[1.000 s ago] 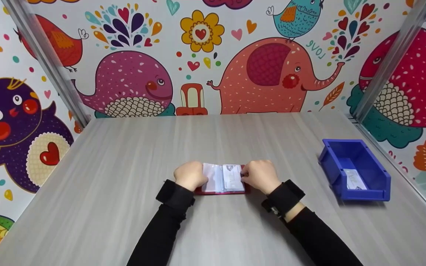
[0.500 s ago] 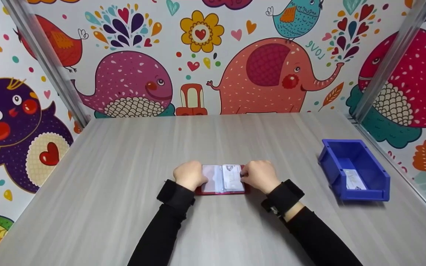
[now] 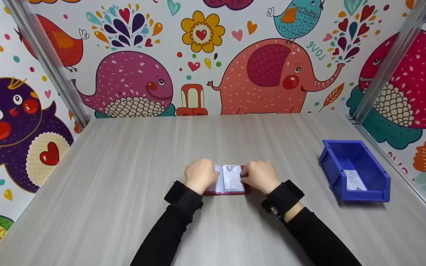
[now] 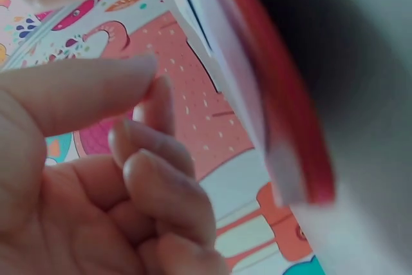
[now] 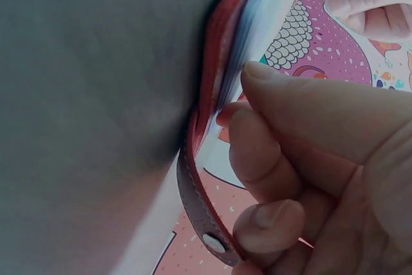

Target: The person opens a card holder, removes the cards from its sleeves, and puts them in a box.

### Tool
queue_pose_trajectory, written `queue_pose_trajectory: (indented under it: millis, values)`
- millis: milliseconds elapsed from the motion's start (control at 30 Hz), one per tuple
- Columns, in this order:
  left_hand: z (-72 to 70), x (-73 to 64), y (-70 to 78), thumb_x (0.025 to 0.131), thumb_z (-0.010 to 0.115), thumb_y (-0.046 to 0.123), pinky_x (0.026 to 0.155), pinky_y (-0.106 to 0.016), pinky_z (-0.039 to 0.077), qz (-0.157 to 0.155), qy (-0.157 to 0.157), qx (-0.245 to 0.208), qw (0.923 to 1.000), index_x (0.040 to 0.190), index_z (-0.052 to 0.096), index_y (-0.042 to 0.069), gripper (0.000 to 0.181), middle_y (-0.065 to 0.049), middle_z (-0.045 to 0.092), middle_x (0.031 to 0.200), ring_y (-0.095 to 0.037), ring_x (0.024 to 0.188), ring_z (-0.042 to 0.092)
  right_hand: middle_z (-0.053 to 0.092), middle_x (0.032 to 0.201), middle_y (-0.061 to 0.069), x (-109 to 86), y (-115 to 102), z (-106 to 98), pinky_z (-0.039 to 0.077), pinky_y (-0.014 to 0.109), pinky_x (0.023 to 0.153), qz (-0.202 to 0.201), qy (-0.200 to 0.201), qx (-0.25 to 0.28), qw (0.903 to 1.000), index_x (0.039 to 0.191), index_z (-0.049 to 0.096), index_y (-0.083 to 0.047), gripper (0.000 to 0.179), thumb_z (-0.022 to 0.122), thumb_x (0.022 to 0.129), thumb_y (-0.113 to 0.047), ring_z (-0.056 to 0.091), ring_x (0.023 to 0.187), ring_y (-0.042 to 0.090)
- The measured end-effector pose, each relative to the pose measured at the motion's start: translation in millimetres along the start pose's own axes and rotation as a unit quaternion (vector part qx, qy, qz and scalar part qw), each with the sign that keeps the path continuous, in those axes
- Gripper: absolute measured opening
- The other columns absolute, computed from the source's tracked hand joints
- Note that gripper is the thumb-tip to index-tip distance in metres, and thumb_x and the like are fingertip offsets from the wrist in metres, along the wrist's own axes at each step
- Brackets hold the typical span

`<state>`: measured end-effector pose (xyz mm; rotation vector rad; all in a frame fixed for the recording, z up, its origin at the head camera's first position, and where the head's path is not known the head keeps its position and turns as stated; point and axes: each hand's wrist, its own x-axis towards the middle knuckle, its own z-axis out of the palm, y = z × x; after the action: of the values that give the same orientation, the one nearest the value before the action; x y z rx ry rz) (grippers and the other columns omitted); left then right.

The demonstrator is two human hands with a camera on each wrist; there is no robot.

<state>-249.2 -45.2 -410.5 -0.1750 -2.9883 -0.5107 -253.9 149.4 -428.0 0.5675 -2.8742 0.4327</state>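
Note:
A red card holder (image 3: pixel 225 193) lies open on the table, its clear sleeves spread and a white printed card (image 3: pixel 232 180) in the right-hand stack. My left hand (image 3: pixel 200 176) is over its left page and covers most of that page. In the left wrist view, the thumb tip and curled fingers come close together beside the red cover (image 4: pixel 290 104), with nothing seen between them. At the right edge, my right hand (image 3: pixel 261 175) pinches the stacked sleeves between thumb and forefinger. A strap with a metal snap (image 5: pixel 199 204) hangs beside those fingers in the right wrist view.
To the right stands a blue plastic bin (image 3: pixel 368 194) with a white card (image 3: pixel 354 180) inside. The wood-grain table (image 3: pixel 124 155) meets walls printed with cartoon animals, and metal posts (image 3: pixel 46 59) rise at the corners.
My left hand has let go of the card holder's left side and shifted right across that page. The raised left sleeve has settled flat. My right hand stays at the right edge.

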Motion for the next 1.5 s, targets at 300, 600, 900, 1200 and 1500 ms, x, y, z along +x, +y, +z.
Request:
queue_pose_trajectory:
  millis: [300,600,900,1200,1500]
  values:
    - [5.7,-4.1,6.1,0.082,0.065,0.013,0.052,-0.042,0.047,0.045,0.008,-0.028,0.9986,0.055,0.044,0.012,0.034,-0.005,0.054,0.063,-0.024,0.057,0.054,0.07,0.072,-0.001,-0.1,1,0,0.044,0.047,0.068,-0.005,0.005,0.002,1.0,0.076,0.078,-0.013,0.005,0.083,0.075,-0.015,0.063,0.066,0.024]
    - [12.7,-4.6,9.8,0.081,0.058,0.007,0.063,-0.047,0.048,0.048,-0.006,-0.025,0.9985,0.057,0.051,0.01,0.025,-0.008,0.063,0.07,-0.03,0.068,0.063,0.071,0.074,-0.002,-0.8,1,1,0.046,0.047,0.074,-0.006,0.008,0.009,0.9999,0.077,0.079,-0.014,0.005,0.083,0.074,-0.014,0.065,0.071,0.024]
    - [16.7,-4.9,12.0,0.077,0.064,0.008,0.064,-0.048,0.05,0.043,-0.013,-0.023,0.9987,0.061,0.056,0.01,0.018,-0.009,0.065,0.074,-0.031,0.073,0.065,0.072,0.075,-0.001,-0.6,1,0,0.046,0.048,0.076,-0.007,0.007,0.013,0.9999,0.078,0.079,-0.014,0.006,0.083,0.074,-0.013,0.066,0.073,0.025]
    - [17.8,-4.5,10.8,0.077,0.063,0.008,0.061,-0.047,0.051,0.043,-0.023,-0.03,0.9984,0.061,0.055,0.01,0.018,-0.009,0.065,0.075,-0.03,0.07,0.064,0.073,0.077,-0.001,-0.9,0,-1,0.046,0.048,0.074,-0.006,0.006,0.013,0.9999,0.08,0.08,-0.013,0.007,0.083,0.074,-0.013,0.067,0.074,0.026]
    - [18.5,-2.3,7.9,0.079,0.061,0.006,0.067,-0.047,0.052,0.053,-0.039,-0.044,0.9969,0.061,0.053,0.009,0.019,-0.011,0.066,0.079,-0.03,0.074,0.064,0.073,0.078,0.001,-0.7,-1,-1,0.046,0.048,0.073,-0.008,0.001,0.005,1.0,0.081,0.08,-0.013,0.006,0.083,0.075,-0.013,0.066,0.073,0.026]
